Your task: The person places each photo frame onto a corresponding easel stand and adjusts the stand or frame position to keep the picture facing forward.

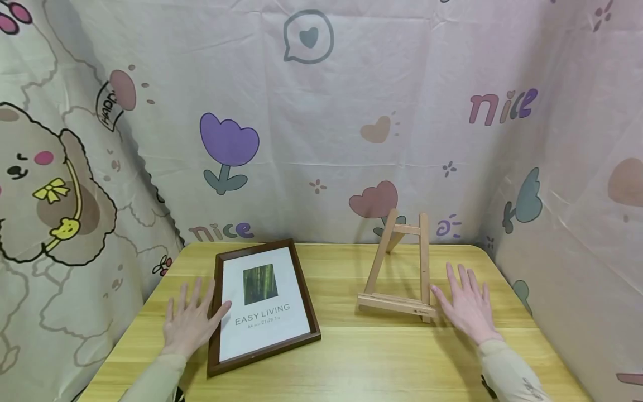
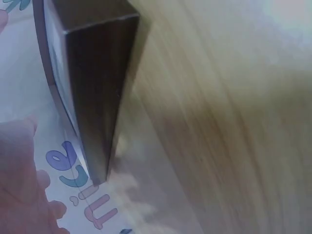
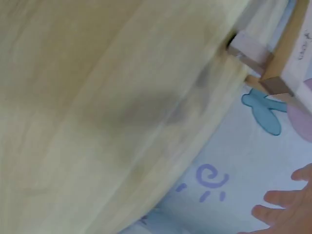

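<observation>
A brown picture frame [image 1: 307,290] with a white "EASY LIVING" insert lies at an angle on the left of the table. My left hand [image 1: 188,321] is spread at its left side, the thumb over the frame's edge; contact cannot be told. In the left wrist view the frame's dark side [image 2: 97,92] shows beside the hand [image 2: 22,180]. A small wooden easel [image 1: 397,304] stands upright right of centre. Just right of its ledge is my right hand [image 1: 467,307], fingers spread and holding nothing. In the right wrist view the easel's corner [image 3: 278,80] appears above the fingers [image 3: 282,198].
The light wooden table [image 1: 351,363] has rounded back corners. A patterned cloth [image 1: 321,111] hangs behind it and along both sides. Between the picture frame and the easel lies a stretch of bare tabletop.
</observation>
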Action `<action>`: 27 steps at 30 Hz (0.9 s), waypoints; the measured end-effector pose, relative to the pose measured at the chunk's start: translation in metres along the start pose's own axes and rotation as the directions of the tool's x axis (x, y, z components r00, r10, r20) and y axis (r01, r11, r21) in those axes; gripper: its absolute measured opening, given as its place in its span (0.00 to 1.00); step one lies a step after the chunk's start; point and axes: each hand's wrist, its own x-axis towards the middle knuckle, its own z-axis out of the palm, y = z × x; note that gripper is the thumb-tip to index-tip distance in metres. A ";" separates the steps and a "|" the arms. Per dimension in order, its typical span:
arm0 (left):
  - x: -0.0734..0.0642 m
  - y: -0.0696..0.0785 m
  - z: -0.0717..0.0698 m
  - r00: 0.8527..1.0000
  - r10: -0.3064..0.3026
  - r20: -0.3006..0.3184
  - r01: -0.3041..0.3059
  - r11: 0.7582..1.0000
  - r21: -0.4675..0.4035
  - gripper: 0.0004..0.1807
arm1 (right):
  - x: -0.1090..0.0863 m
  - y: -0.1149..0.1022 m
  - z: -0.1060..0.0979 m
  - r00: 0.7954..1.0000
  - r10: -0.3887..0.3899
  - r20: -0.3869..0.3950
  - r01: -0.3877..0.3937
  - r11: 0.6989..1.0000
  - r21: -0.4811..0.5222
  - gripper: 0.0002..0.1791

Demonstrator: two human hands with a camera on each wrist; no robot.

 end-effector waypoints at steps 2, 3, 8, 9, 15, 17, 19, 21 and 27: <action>-0.003 0.001 -0.002 1.000 0.001 0.008 0.000 1.000 -0.003 0.49 | -0.001 -0.004 -0.004 1.000 -0.010 -0.005 0.010 1.000 -0.002 0.44; -0.004 0.002 -0.003 1.000 0.001 0.011 -0.001 1.000 -0.003 0.50 | -0.002 -0.007 -0.006 1.000 -0.017 -0.008 0.017 1.000 -0.009 0.44; -0.012 0.005 -0.008 0.999 0.002 0.034 -0.001 1.000 -0.022 0.52 | -0.005 -0.027 -0.009 0.993 -0.089 -0.083 0.086 0.996 -0.040 0.42; -0.013 0.006 -0.008 0.999 0.002 0.039 -0.001 0.999 -0.032 0.52 | -0.005 -0.032 -0.009 0.988 -0.107 -0.111 0.104 0.994 -0.037 0.42; -0.019 0.009 -0.007 0.995 -0.018 0.098 0.028 0.994 -0.101 0.57 | -0.006 -0.065 0.000 0.953 -0.200 -0.229 0.211 0.977 0.026 0.38; -0.021 0.011 -0.007 0.992 -0.033 0.125 0.047 0.992 -0.117 0.59 | -0.006 -0.077 0.004 0.953 -0.213 -0.216 0.230 0.972 0.056 0.39; -0.022 0.012 -0.006 0.988 -0.045 0.151 0.064 0.990 -0.124 0.60 | -0.006 -0.089 0.008 0.958 -0.217 -0.187 0.236 0.968 0.090 0.40; -0.023 0.014 -0.005 0.982 -0.056 0.181 0.080 0.989 -0.128 0.61 | -0.006 -0.101 0.012 0.968 -0.209 -0.139 0.228 0.965 0.132 0.40; -0.027 0.018 0.001 0.959 -0.098 0.265 0.143 0.977 -0.157 0.64 | -0.009 -0.134 0.023 0.979 -0.194 0.069 0.165 0.940 0.300 0.42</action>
